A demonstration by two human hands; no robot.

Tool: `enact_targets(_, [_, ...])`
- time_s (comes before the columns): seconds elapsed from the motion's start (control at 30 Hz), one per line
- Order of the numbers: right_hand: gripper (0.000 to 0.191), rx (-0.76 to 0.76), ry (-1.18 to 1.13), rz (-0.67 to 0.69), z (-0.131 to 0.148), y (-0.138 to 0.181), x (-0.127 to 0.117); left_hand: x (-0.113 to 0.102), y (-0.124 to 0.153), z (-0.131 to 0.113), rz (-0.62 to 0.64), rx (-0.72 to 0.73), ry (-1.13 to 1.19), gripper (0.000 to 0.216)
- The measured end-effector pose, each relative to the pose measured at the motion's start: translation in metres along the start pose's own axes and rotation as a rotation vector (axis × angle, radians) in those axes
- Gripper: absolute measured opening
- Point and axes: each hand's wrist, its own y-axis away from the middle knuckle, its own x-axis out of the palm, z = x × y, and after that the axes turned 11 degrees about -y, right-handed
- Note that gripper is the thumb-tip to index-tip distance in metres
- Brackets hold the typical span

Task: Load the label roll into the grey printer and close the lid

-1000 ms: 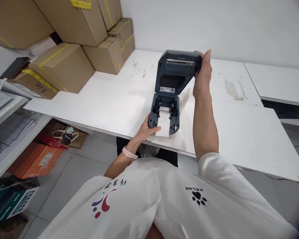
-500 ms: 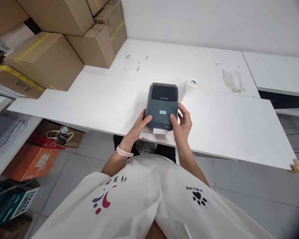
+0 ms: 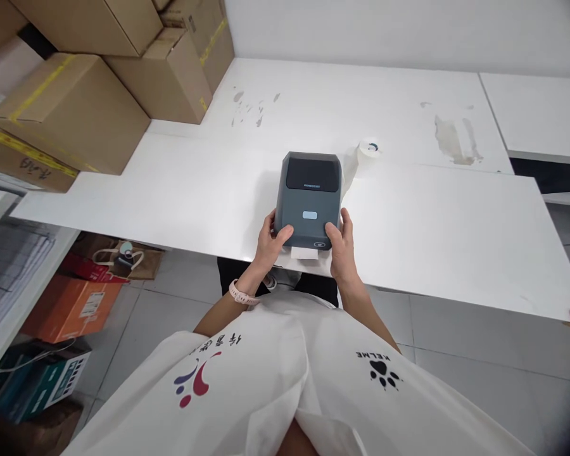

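The label printer sits near the front edge of the white table, lid down, with a short tongue of white label paper poking out of its front slot. I have both hands on it: my left hand wraps the near left corner with the thumb laid over the top, and my right hand clasps the near right corner the same way, fingers curled round the side.

I judge the printer to be a stiff plastic box, moderately heavy for its bulk, with smooth sides that could slip under a loose hold. The low front corners, where my hands already sit, look like the safest place to take it; the hinged lid seems the part to avoid lifting by. The paper tongue is thin and would crease or tear if pinched.

Just behind the printer, to its right, a small roll of labels stands on the table. Further off, cardboard boxes are stacked at the table's far left corner. Brownish stains mark the tabletop, well apart from the printer.
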Motion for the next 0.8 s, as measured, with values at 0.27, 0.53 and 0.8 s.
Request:
enact_targets(0.27, [0.103, 0.012, -0.015, -0.009, 0.003, 0.002, 0.001, 0.003, 0.053, 0.004, -0.348, 0.060, -0.318, 0.033])
enact_targets(0.53, [0.110, 0.004, -0.017, -0.011, 0.003, 0.001, 0.002, 0.021, 0.053, -0.011, 0.233, -0.341, 0.135, 0.043])
enact_targets(0.8, [0.108, -0.124, 0.134, -0.017, 0.017, -0.003, 0.015, 0.014, 0.050, 0.002, 0.215, -0.211, -0.031, 0.048])
